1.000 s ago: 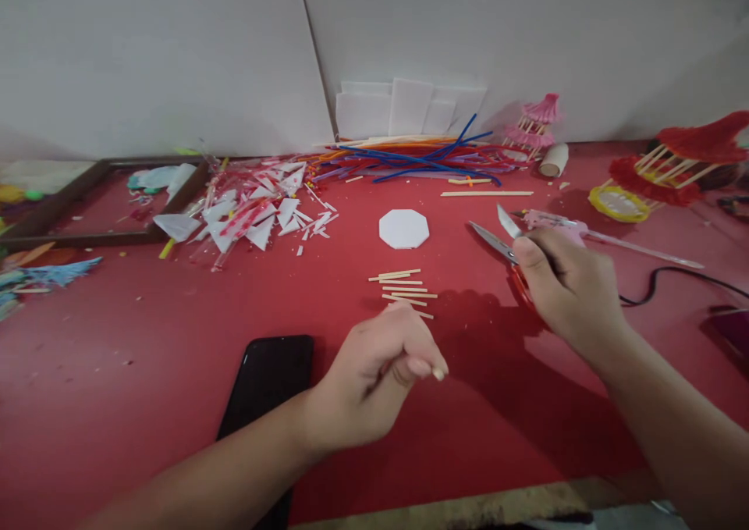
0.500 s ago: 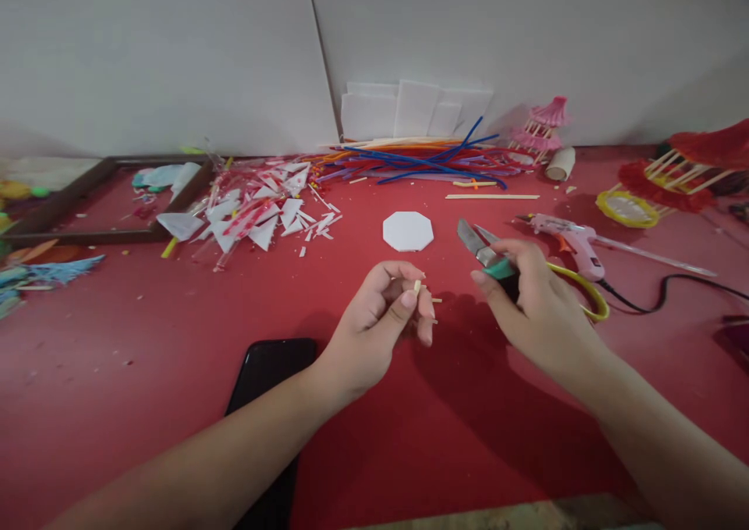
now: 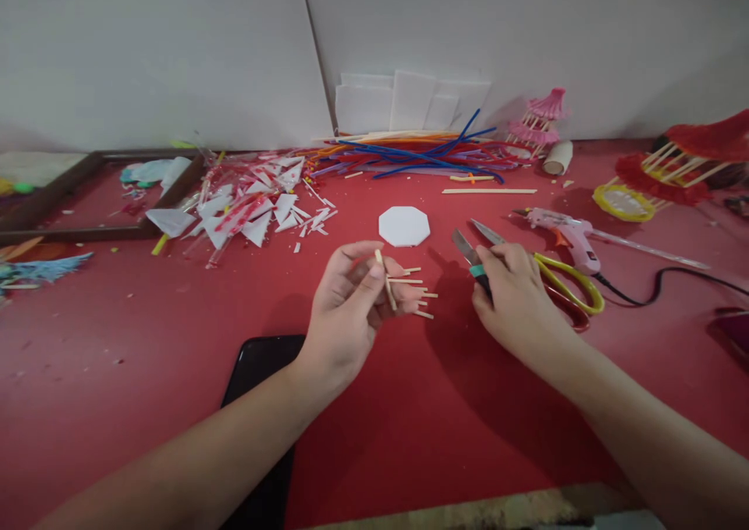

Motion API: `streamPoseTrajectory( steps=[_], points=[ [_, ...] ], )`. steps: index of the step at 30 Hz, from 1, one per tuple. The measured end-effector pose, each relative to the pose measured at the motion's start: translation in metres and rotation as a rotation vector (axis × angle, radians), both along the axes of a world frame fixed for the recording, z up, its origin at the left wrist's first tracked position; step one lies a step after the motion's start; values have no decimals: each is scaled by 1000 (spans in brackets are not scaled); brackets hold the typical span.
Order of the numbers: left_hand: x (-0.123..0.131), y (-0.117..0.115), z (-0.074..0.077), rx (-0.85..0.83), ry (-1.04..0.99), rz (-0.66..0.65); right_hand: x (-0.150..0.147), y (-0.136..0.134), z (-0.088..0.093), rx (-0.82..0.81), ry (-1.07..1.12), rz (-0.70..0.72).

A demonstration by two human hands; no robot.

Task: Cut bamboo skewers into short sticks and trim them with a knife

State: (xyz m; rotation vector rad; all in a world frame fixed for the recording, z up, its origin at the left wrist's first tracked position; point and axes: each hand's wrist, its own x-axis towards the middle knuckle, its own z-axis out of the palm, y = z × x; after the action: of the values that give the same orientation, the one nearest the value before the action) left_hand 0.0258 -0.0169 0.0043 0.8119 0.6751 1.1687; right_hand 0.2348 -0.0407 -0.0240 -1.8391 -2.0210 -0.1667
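Note:
My left hand pinches a short wooden stick between thumb and forefinger, its other fingers curved behind. Several more short sticks lie on the red table just past those fingertips. My right hand is closed around the green and black handle of a cutter, low over the table, its metal jaw pointing away from me. Right beside it lies a pair of scissors with yellow and red handles, partly covered by that hand. A white octagonal piece rests flat beyond both hands.
A black phone lies under my left forearm. To the right is a pink glue gun with its cord. Paper scraps, pipe cleaners and a long stick lie farther back; a red tower model stands right.
My left hand has shifted left, off the short sticks, and the stick in it shows longer. The right hand has lowered with the cutter to beside the scissors, which show more.

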Motion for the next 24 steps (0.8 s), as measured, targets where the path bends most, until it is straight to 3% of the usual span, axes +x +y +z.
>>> streamPoseTrajectory(
  steps=[3, 5, 9, 12, 16, 19, 24],
  points=[
    [-1, 3, 0, 33, 35, 110, -4, 0, 2, 43, -30, 19],
    [-1, 4, -2, 73, 83, 174, -9, -1, 8, 52, 30, 127],
    [-2, 7, -10, 159, 242, 251, -26, -5, 14, -141, 124, 422],
    [-3, 9, -16, 151, 324, 241, -34, -7, 12, -229, 115, 488],
    [-2, 10, -18, 114, 286, 209, -33, -9, 13, -244, 227, 418],
    [-1, 8, -15, 84, 270, 126, -31, -11, 18, -278, 533, 265],
    [1, 6, -11, 125, 366, 85, -31, -10, 19, -360, 983, 230]
  ],
)
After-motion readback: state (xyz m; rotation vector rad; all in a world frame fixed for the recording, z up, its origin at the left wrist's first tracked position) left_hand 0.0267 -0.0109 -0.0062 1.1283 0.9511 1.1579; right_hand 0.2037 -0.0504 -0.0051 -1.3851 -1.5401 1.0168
